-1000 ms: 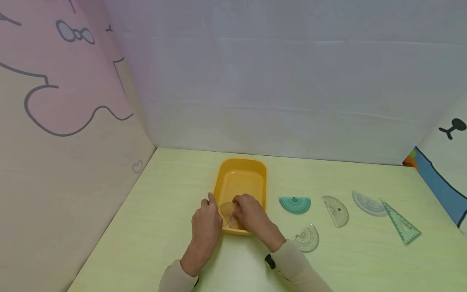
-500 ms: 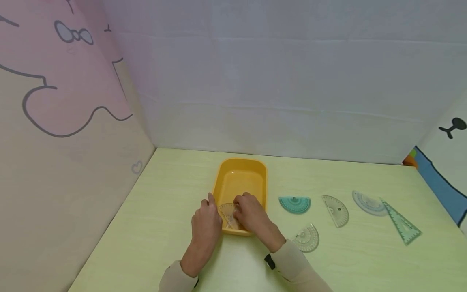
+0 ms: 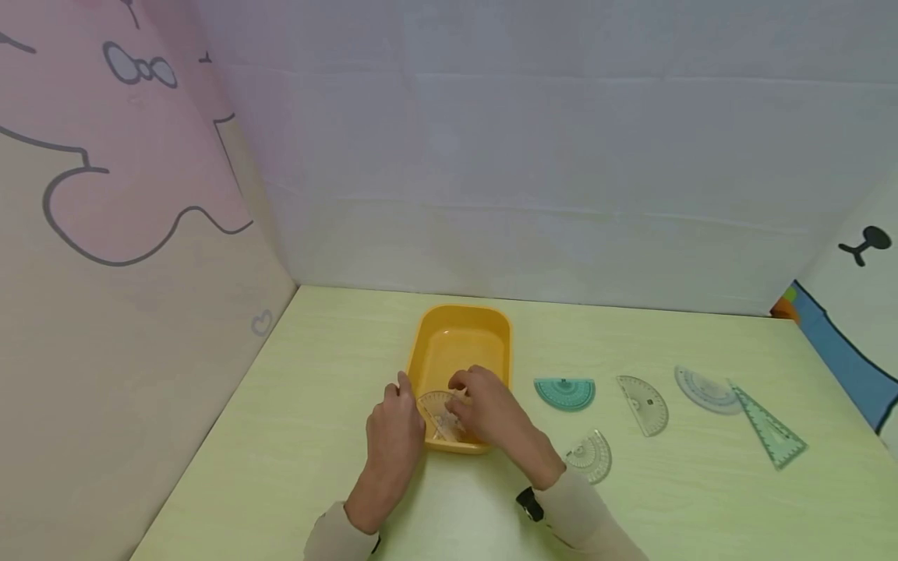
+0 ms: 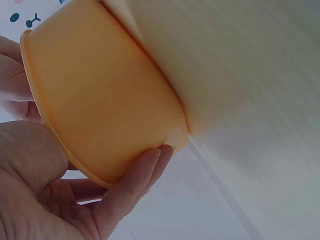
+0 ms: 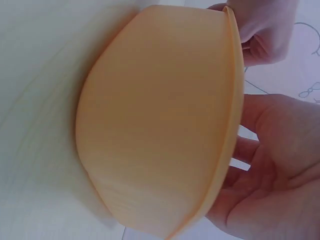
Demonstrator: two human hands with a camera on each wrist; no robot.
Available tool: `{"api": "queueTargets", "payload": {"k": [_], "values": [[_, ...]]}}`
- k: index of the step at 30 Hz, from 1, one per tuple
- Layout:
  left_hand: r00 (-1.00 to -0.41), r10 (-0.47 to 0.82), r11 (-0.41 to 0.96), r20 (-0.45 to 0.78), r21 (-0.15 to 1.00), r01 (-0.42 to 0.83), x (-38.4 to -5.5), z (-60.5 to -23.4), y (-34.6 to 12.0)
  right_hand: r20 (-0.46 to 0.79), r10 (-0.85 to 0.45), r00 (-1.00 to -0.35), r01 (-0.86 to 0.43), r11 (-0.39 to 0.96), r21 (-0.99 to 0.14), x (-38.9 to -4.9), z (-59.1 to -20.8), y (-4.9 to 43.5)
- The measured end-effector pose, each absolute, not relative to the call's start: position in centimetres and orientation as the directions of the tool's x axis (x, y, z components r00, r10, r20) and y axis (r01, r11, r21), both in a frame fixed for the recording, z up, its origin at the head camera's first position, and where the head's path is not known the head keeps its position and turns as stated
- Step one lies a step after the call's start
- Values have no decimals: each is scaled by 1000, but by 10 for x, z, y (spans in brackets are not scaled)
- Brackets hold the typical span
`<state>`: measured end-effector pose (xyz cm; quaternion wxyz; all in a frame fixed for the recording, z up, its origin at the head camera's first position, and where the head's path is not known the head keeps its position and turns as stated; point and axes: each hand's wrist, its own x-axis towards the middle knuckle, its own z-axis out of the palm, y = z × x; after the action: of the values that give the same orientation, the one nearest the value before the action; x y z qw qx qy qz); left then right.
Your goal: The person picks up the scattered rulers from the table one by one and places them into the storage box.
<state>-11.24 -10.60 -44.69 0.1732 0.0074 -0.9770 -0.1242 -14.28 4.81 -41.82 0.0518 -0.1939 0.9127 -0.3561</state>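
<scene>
A yellow plastic tray [image 3: 459, 343] stands on the table, with clear protractors [image 3: 436, 409] lying in its near end. My left hand [image 3: 395, 428] grips the tray's left rim; in the left wrist view its fingers [image 4: 132, 187] lie along the outside of the wall. My right hand [image 3: 491, 405] reaches over the right rim, loosely bent, thumb and forefinger apart beside the protractors. In the right wrist view the tray wall [image 5: 160, 115] hides the fingertips of that hand [image 5: 285, 160].
Right of the tray lie a teal protractor [image 3: 564, 393], a clear protractor [image 3: 644, 405], another clear one [image 3: 592, 456] near the right sleeve, and a bluish clear one [image 3: 705, 389]. A green set square [image 3: 768, 425] lies farther right. Cloth walls border the table [image 3: 337, 366].
My right hand has lifted slightly and shifted right, its thumb and forefinger spreading apart. The left hand keeps its grip on the tray. The view has shifted a little.
</scene>
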Motion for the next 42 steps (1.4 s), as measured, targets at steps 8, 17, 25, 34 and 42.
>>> {"api": "queueTargets", "payload": {"k": [8, 17, 25, 34, 42], "values": [[-947, -63, 970, 316, 244, 17, -112, -446, -105, 89, -355, -930, -311, 638, -704, -144, -411, 63], [-945, -73, 967, 318, 256, 11, -111, -446, -105, 176, -311, -934, -337, 601, -725, -145, -410, 82], [-934, -62, 967, 353, 252, 31, -112, -448, -105, 214, -285, -934, -344, 565, -750, -145, -409, 103], [-941, -72, 967, 331, 254, 15, -112, -446, -104, 291, -249, -924, -382, 552, -742, -145, -408, 121], [-944, -76, 964, 321, 264, 12, -111, -446, -104, 327, -235, -915, -403, 554, -728, -148, -413, 139]]}}
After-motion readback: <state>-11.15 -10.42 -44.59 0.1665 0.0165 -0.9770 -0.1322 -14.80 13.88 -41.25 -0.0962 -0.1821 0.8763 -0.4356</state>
